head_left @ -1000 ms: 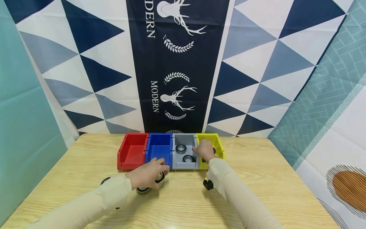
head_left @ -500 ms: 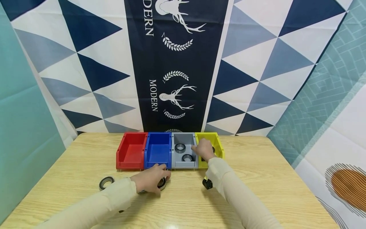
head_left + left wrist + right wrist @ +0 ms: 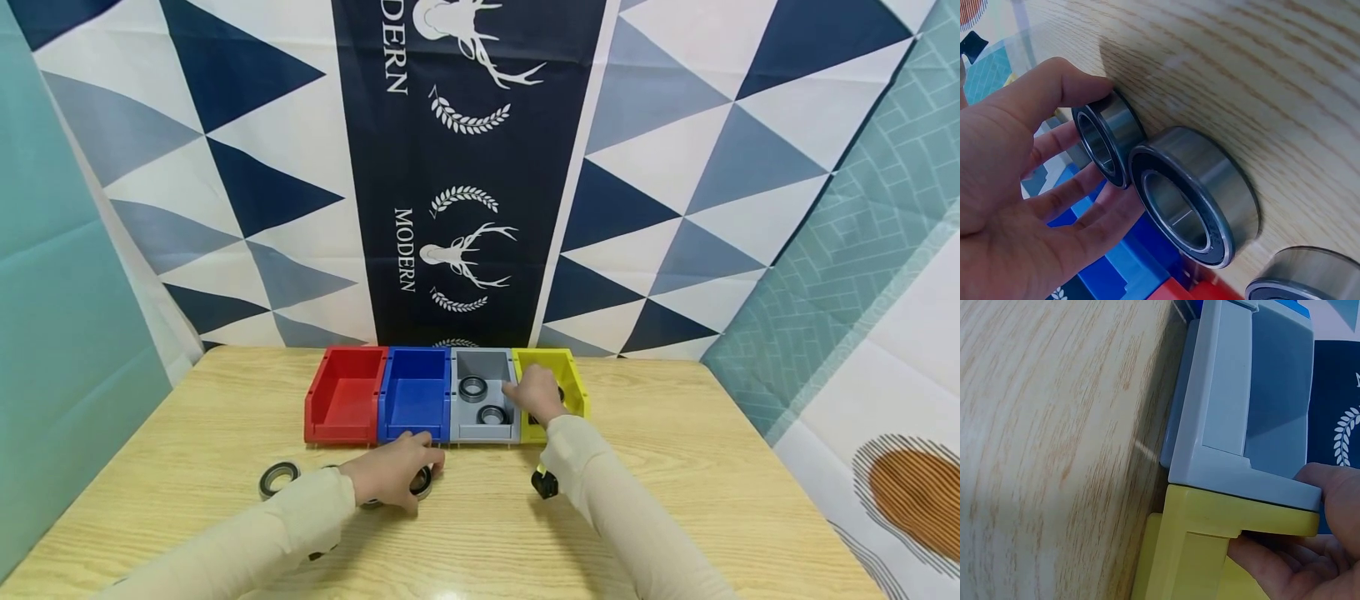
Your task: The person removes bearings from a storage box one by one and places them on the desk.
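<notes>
Left wrist view is showing the left hand (image 3: 1016, 206) pinching a small ring (image 3: 1107, 140) beside a bigger ring (image 3: 1194, 194), while the right hand (image 3: 534, 393) is gripping the yellow bin (image 3: 572, 383); lifting probably comes next.

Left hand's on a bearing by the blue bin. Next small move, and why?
Probably lift the bearing clear: the left hand pinches it on edge on the table, touching a larger bearing. The right hand grips the yellow bin beside the gray bin.
</notes>
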